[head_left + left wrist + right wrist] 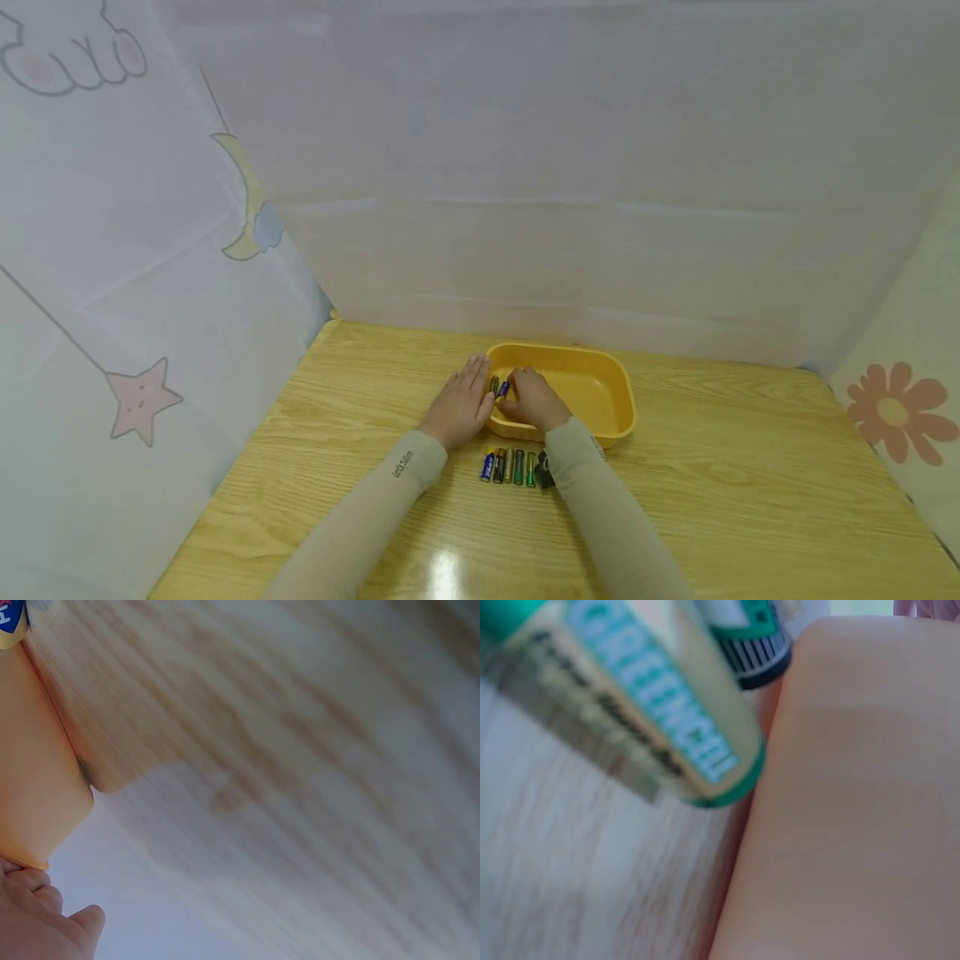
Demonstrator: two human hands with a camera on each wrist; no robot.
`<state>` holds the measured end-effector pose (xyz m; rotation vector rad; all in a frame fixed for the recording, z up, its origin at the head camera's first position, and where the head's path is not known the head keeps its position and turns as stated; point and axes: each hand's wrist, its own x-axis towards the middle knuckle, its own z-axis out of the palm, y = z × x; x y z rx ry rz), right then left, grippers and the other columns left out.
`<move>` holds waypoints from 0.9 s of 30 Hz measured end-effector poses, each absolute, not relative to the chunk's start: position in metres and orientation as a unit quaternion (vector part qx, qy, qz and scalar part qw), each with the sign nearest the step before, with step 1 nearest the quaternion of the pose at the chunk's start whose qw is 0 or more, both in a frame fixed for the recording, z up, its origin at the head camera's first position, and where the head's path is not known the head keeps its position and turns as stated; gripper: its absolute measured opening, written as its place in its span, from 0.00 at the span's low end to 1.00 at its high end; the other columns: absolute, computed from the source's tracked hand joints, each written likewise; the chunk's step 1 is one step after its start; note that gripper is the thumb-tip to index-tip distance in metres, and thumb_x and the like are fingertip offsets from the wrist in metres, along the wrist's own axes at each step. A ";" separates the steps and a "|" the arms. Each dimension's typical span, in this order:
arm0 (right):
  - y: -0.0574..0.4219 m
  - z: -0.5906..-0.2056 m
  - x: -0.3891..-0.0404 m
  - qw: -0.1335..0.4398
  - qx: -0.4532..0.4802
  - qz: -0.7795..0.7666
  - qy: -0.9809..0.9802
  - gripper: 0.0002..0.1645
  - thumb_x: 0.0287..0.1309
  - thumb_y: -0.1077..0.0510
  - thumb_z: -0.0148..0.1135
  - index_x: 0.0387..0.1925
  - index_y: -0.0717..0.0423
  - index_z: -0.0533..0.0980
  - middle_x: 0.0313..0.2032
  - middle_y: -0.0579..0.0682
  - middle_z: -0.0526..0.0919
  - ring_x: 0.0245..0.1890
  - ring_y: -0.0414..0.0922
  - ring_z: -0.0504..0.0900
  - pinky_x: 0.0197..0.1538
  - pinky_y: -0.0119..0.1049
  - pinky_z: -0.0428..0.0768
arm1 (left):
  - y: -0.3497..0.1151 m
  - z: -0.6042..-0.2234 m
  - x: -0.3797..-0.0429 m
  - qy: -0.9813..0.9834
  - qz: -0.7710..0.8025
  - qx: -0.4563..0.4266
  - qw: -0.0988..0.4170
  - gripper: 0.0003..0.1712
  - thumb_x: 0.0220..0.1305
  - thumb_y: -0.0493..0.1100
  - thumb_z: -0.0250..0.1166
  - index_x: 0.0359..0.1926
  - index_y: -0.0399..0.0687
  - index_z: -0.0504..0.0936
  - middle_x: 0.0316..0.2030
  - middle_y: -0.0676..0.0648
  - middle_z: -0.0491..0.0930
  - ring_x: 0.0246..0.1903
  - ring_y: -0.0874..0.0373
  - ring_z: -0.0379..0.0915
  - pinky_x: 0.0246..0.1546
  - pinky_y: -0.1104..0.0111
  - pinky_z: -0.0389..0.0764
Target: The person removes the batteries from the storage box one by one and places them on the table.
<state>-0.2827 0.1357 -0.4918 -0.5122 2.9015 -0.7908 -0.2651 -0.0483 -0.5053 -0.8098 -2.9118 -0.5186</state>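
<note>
A yellow plastic tray stands near the back of the table. My left hand rests along its left rim, fingers straight. Inside the tray's left end, my right hand pinches a small blue battery between thumb and fingers. Beside that one, a dark battery stands close to the left wall. In front of the tray several batteries lie side by side, from a blue one to a green and gold one. Close up in the right wrist view, a battery is lettered GREENCELL.
The wooden table meets a pale cloth wall right behind the tray. Near the right wrist there is a small black object, partly hidden by the sleeve. Printed cloth also hangs at the left and right sides.
</note>
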 end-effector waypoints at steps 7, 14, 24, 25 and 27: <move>0.135 -0.491 -0.282 0.042 -0.162 -0.266 0.949 0.22 0.56 0.58 0.74 0.46 0.69 0.78 0.34 0.54 0.76 0.31 0.47 0.72 0.39 0.44 0.78 | -0.048 -0.504 -0.264 -0.950 -0.166 -0.263 0.038 0.36 0.82 0.51 0.42 0.80 0.39 0.44 0.80 0.41 0.45 0.79 0.50 0.38 0.76 0.49 0.52; 0.135 -0.489 -0.280 0.027 -0.163 -0.258 0.952 0.23 0.56 0.57 0.75 0.47 0.69 0.79 0.35 0.56 0.78 0.32 0.48 0.75 0.40 0.45 0.80 | -0.048 -0.503 -0.263 -0.951 -0.162 -0.260 0.037 0.36 0.82 0.50 0.42 0.80 0.38 0.45 0.80 0.41 0.45 0.79 0.49 0.38 0.76 0.49 0.54; 0.138 -0.482 -0.277 0.005 -0.154 -0.219 0.963 0.26 0.56 0.55 0.76 0.48 0.70 0.79 0.43 0.61 0.82 0.40 0.54 0.82 0.49 0.49 0.83 | -0.048 -0.502 -0.262 -0.951 -0.158 -0.263 0.041 0.36 0.82 0.51 0.41 0.80 0.38 0.46 0.79 0.41 0.46 0.79 0.49 0.40 0.75 0.48 0.55; 0.139 -0.481 -0.277 0.003 -0.153 -0.213 0.965 0.26 0.56 0.54 0.76 0.49 0.70 0.79 0.45 0.62 0.82 0.42 0.55 0.82 0.50 0.50 0.83 | -0.048 -0.503 -0.263 -0.950 -0.159 -0.264 0.042 0.36 0.82 0.52 0.41 0.80 0.38 0.46 0.79 0.40 0.46 0.79 0.49 0.40 0.75 0.48 0.55; 0.140 -0.478 -0.276 0.001 -0.152 -0.208 0.966 0.28 0.56 0.54 0.76 0.50 0.70 0.79 0.47 0.64 0.82 0.44 0.56 0.83 0.52 0.51 0.83 | -0.048 -0.502 -0.263 -0.950 -0.159 -0.265 0.043 0.36 0.82 0.51 0.42 0.80 0.37 0.46 0.79 0.40 0.46 0.79 0.48 0.40 0.75 0.48 0.55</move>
